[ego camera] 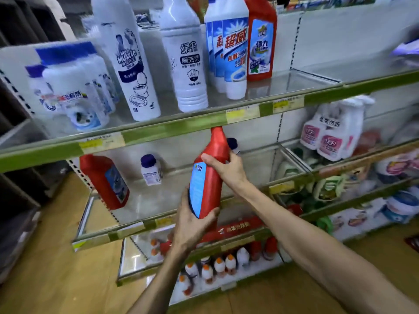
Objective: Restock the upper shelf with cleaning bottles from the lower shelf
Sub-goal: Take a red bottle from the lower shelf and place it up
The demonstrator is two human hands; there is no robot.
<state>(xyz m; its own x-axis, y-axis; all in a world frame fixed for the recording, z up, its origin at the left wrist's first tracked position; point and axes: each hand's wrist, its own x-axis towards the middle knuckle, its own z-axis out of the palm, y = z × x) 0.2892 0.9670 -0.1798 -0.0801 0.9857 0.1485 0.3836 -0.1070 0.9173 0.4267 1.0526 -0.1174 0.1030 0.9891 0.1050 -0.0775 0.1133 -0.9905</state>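
Below the green edge of the upper shelf (172, 130), in front of the lower shelf (145, 200), a red cleaner bottle (213, 177) is held tilted, apparently being lifted. The left hand (192, 225) cups its base and the right hand (226, 166) grips its shoulder. Next, it likely must clear the edge and stand beside the matching red bottle (260, 41).

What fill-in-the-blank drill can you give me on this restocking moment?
1. Both hands hold a ___ bottle.
2. The left hand supports its ___.
3. The right hand grips it ___ the left hand.
4. On the upper shelf, a matching bottle stands at the row's ___ end.
Missing: red; base; above; right.
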